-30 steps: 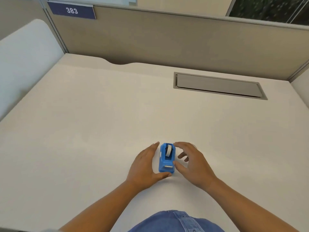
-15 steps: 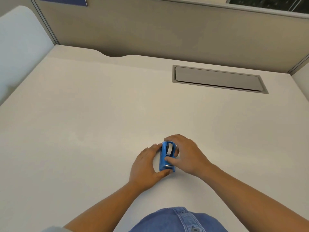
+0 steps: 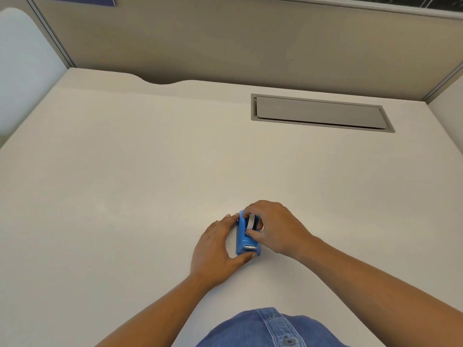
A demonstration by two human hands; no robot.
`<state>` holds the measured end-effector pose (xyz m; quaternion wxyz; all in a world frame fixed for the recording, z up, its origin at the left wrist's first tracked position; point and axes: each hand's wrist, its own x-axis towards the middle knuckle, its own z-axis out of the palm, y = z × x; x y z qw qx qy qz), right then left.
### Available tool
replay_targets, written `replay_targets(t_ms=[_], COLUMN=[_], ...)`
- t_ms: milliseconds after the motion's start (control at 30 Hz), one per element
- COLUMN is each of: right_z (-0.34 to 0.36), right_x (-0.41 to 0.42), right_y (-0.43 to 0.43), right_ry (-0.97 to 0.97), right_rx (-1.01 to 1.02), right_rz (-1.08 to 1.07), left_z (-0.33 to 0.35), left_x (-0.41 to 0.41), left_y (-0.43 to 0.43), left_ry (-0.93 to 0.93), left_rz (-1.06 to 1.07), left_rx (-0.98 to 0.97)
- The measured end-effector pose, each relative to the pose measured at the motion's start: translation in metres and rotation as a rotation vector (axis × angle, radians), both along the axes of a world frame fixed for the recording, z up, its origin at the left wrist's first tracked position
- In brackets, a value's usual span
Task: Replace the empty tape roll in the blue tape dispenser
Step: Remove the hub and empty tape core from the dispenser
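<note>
A small blue tape dispenser (image 3: 243,240) stands on the white desk (image 3: 150,184), its metal cutter facing me. My left hand (image 3: 215,249) cups its left side, thumb at the front corner and fingertips at the rear. My right hand (image 3: 275,226) reaches over the top, and its thumb and fingers pinch the grey-white tape roll (image 3: 250,221) seated in the dispenser. The right side of the dispenser is hidden by that hand.
A grey cable hatch (image 3: 319,112) is set into the desk at the back right. Beige partition walls (image 3: 250,41) close off the back and sides. A curved notch cuts the desk's rear edge at the left.
My right hand has gone from hovering open beside the dispenser to closing its fingers on the roll. The left hand has stayed against the dispenser. The camera has tilted down.
</note>
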<state>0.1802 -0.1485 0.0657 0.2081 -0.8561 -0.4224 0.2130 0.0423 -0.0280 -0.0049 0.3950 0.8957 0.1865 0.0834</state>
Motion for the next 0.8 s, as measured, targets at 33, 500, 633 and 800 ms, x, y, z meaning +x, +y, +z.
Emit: replay_targets(t_ms=[33,500,633,800], right_z=[0.001,0.019,0.022,0.026], right_x=[0.000,0.003,0.004,0.008], right_y=[0.001,0.013,0.016,0.019], right_ry=[-0.008,-0.054,-0.045,-0.059], right_rx=[-0.007,-0.172,-0.189,-0.178], right_rz=[0.005,0.085,0.100,0.132], left_z=[0.000,0.017,0.013,0.011], left_x=[0.000,0.018,0.017,0.018], left_y=[0.000,0.007,0.008,0.008], left_ry=[-0.005,0.054,0.065,0.069], left_rz=[0.000,-0.093,-0.082,-0.071], left_rx=[-0.001,-0.247,-0.258,-0.270])
